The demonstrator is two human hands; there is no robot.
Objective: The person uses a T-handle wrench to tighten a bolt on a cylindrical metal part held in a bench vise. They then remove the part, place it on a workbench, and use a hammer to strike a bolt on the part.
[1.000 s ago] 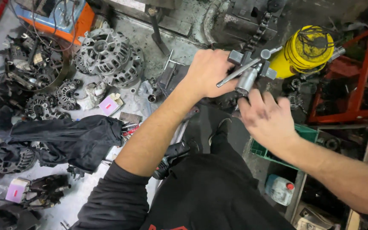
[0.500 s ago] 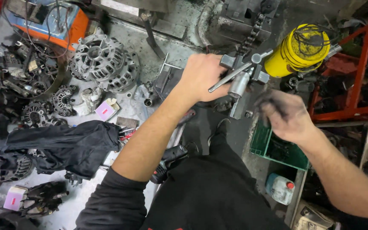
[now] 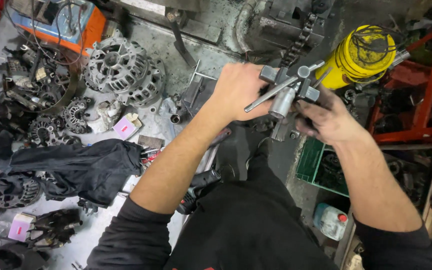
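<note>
- Nearest the body, at the worktop's near edge: a black power tool [image 3: 198, 186] lying beside the left forearm, and a black cloth [image 3: 76, 165] heaped to the left of it.
- Lower right, down beside the worktop: a white jug with a red cap [image 3: 330, 220] and a green crate [image 3: 321, 167].
- Mid-left on the worktop: dark alternator parts [image 3: 46, 127] scattered about, a small pink-labelled box [image 3: 125, 128] among them.
- Held up over the worktop's right part — a metal puller tool [image 3: 287, 92] with a crossbar and a grey cylindrical body.
- Left hand [image 3: 238, 90] closed on the puller tool's left side, fingers wrapped around it.
- Right hand [image 3: 328, 117], smeared black, touching the puller tool's right side — fingers partly curled; cannot tell how firm the hold is.
- Farther back: two silver alternator housings [image 3: 121, 67] near the far left, an orange-and-blue device [image 3: 61, 20] at the far left corner.
- Far right, behind the hands: a yellow cylinder [image 3: 358, 57], beside a red metal frame [image 3: 426, 85].
</note>
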